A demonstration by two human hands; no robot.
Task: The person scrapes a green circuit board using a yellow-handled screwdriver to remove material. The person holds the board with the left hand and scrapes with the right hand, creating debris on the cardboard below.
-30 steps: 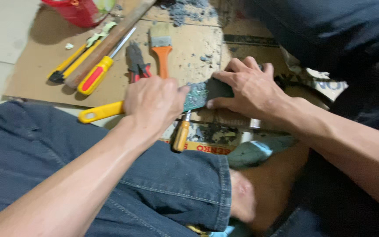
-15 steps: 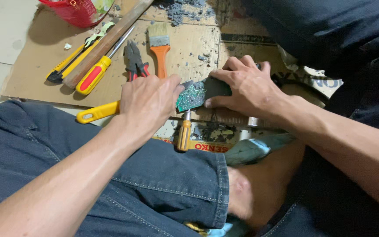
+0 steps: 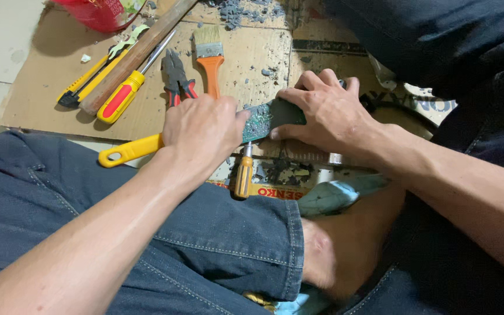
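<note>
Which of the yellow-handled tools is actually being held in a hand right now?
The plain yellow-handled tool, gripped by the left hand; the red-and-yellow screwdriver and black-and-yellow knife lie loose on the cardboard.

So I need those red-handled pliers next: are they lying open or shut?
Shut, as far as shows: the pliers lie flat on the cardboard with jaw tips together and the red handles nearly parallel, their ends hidden behind the left hand.

Flat board under the hands (image 3: 266, 116): dark green, speckled with pale spots.
Long tool handle by the left hand (image 3: 129, 150): plain yellow.
Small screwdriver handle (image 3: 243, 177): amber orange.
Paintbrush (image 3: 210, 55): orange handle, pale straw bristles.
Big screwdriver (image 3: 121, 97): yellow grip with red inlay.
Pliers (image 3: 176, 79): red-and-black grips.
Cardboard sheet (image 3: 48, 87): tan, dusted with grey crumbs.
Denim trousers (image 3: 48, 204): dark blue, lighter stitching.
</note>
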